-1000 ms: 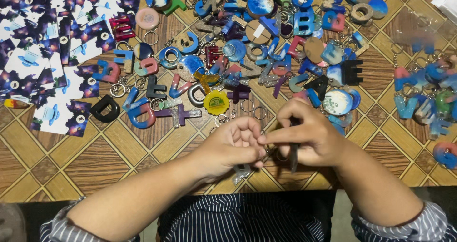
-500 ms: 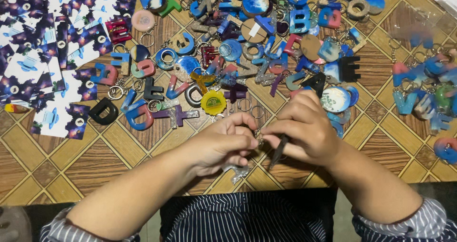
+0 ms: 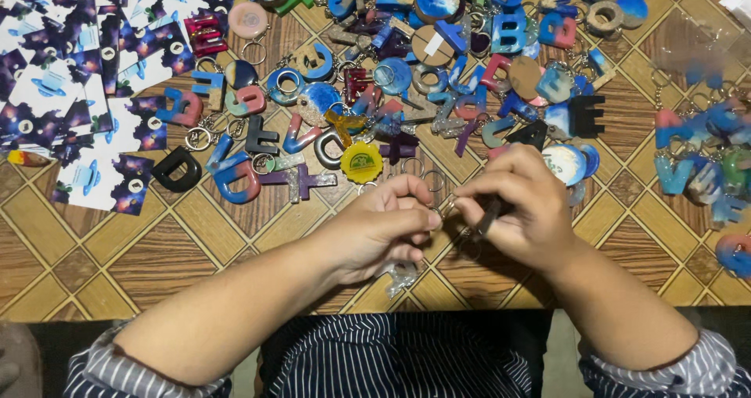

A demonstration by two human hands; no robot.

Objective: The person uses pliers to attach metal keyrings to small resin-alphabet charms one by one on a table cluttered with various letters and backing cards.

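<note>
Two hands meet over a patterned worktop [image 3: 117, 257] strewn with letter keychains [image 3: 407, 69].

The left hand [image 3: 383, 230] pinches a small metal ring [image 3: 447, 208]; the right hand [image 3: 520, 202] grips a dark tool [image 3: 486, 216] against it.

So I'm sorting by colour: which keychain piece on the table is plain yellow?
The round yellow disc, just above the left hand; the pieces around it are letters in blues, pinks and black.

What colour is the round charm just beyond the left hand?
Yellow round charm with a green centre, clearest in the head view.
</note>
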